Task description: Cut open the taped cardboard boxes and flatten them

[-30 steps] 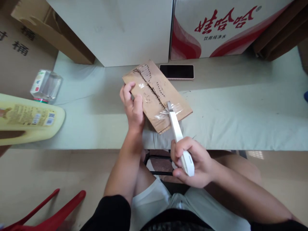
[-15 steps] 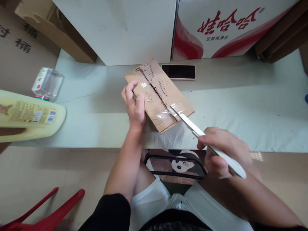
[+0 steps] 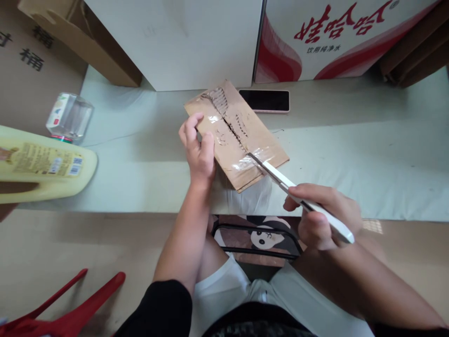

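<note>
The left hand [image 3: 198,152] presses its fingers flat on the stiff, light cardboard [image 3: 235,135] lying on the bench [image 3: 351,159], while the right hand [image 3: 321,215] grips the white knife [image 3: 301,201] by its handle, blade on the taped end.

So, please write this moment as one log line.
left hand: pressing cardboard piece | right hand: holding utility knife | blade: on cardboard piece
</note>
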Demonstrator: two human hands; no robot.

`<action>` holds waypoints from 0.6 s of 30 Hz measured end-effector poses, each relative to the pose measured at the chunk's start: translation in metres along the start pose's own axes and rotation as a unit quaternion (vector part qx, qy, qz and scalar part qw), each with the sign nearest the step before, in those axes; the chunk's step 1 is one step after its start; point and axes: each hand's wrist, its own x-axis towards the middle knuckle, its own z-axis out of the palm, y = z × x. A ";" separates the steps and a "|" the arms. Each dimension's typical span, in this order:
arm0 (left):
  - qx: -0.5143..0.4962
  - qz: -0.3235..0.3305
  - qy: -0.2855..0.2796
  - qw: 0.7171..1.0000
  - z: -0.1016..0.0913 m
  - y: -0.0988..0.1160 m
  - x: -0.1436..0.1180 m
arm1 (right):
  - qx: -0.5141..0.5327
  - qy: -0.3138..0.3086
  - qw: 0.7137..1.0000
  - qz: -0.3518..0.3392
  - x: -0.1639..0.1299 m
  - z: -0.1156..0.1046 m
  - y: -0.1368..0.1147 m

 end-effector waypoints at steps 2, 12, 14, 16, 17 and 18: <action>0.000 0.000 0.003 1.000 0.000 0.000 -0.001 | -0.023 0.008 1.000 0.010 -0.002 0.000 0.000; 0.028 0.008 -0.003 1.000 0.000 -0.001 0.000 | -0.064 -0.014 0.998 0.021 0.005 -0.001 -0.013; 0.031 0.008 -0.009 0.999 0.000 0.000 0.000 | -0.089 -0.035 0.995 0.010 0.008 -0.003 -0.015; 0.034 0.009 -0.013 0.999 -0.001 0.000 0.000 | -0.096 -0.045 0.994 -0.003 0.010 -0.002 -0.017; 0.035 0.011 -0.013 0.999 -0.001 -0.001 0.000 | -0.089 -0.044 0.995 -0.009 0.011 -0.001 -0.016; 0.034 0.012 -0.013 0.999 -0.002 -0.001 0.000 | -0.082 -0.041 0.996 -0.011 0.012 0.000 -0.016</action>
